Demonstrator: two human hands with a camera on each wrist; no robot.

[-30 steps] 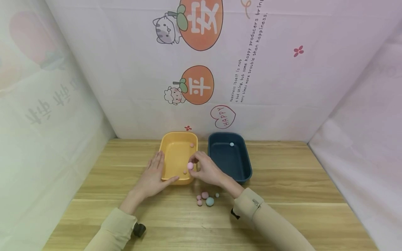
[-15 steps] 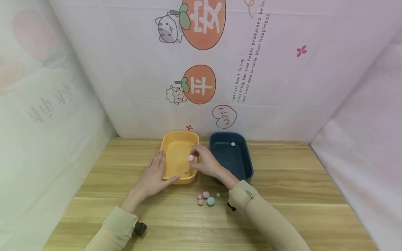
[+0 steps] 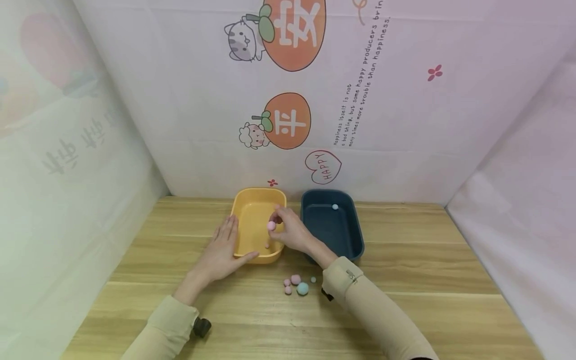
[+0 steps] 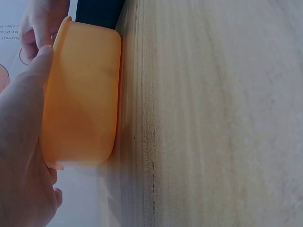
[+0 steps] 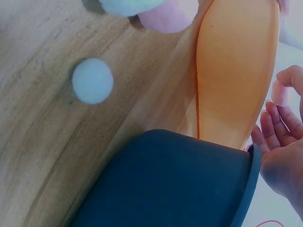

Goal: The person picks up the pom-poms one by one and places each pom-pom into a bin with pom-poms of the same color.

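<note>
Over the right side of the yellow bin (image 3: 252, 220), my right hand (image 3: 294, 232) pinches a pink pom-pom (image 3: 271, 226) between thumb and fingertips. My left hand (image 3: 216, 255) rests on the bin's left and front rim, fingers straight and thumb spread. Two small pink pom-poms lie in this bin, one near the front (image 3: 267, 245) and one at the back, partly hidden by my right hand. In the right wrist view, the held pom-pom (image 5: 280, 93) shows beyond the yellow bin's wall.
Right of the yellow bin stands a dark blue bin (image 3: 330, 235) holding one pale blue pom-pom (image 3: 335, 206). In front, several pom-poms lie on the wooden table (image 3: 252, 320): pink ones (image 3: 295, 279), a larger light blue one (image 3: 303, 288) and a tiny pale one (image 3: 313, 280).
My right hand has moved farther back over the yellow bin with the pink pom-pom, then slightly left. The left hand stays in place, and the head view has shifted a little.
</note>
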